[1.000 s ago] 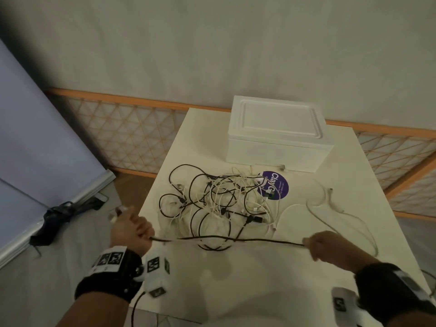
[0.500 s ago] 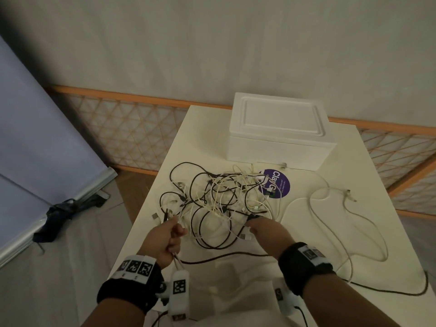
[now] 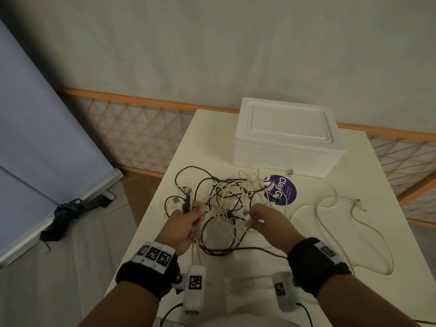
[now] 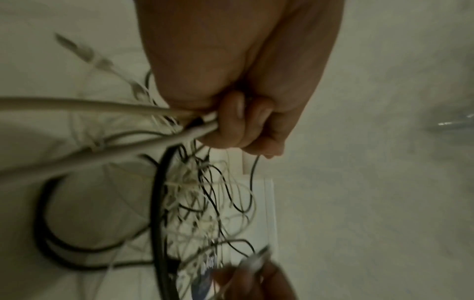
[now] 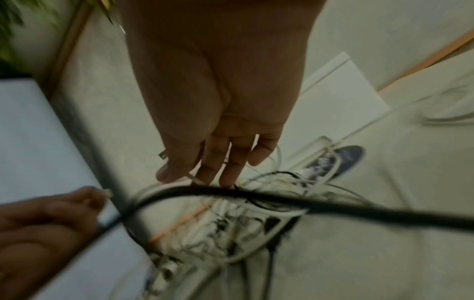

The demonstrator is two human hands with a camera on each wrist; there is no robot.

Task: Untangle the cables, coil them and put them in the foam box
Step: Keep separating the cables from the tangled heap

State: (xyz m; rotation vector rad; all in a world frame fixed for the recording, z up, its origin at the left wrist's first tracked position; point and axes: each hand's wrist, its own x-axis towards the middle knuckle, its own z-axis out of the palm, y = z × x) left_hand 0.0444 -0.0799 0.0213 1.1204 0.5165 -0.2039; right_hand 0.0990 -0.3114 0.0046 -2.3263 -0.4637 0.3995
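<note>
A tangle of black and white cables (image 3: 226,197) lies mid-table in front of the closed white foam box (image 3: 287,135). My left hand (image 3: 191,218) grips a bunch of cables at the tangle's left side, and a dark plug (image 3: 187,204) sticks up from the fist. In the left wrist view its fingers (image 4: 238,121) curl round two pale cables and a black one. My right hand (image 3: 253,217) is at the tangle's near right edge. There its thumb and fingers (image 5: 200,172) pinch a thin white cable. A slack black cable (image 3: 236,250) loops between my wrists.
A loose white cable (image 3: 330,223) snakes over the right part of the cream table (image 3: 377,244). A purple round sticker (image 3: 282,191) lies near the box. A wooden lattice fence (image 3: 132,133) runs behind, and a grey panel (image 3: 35,138) leans at the left.
One second ago my hands held a black cable stretched wide apart. Both hands have since come in to the tangle, and the black cable now lies slack on the table.
</note>
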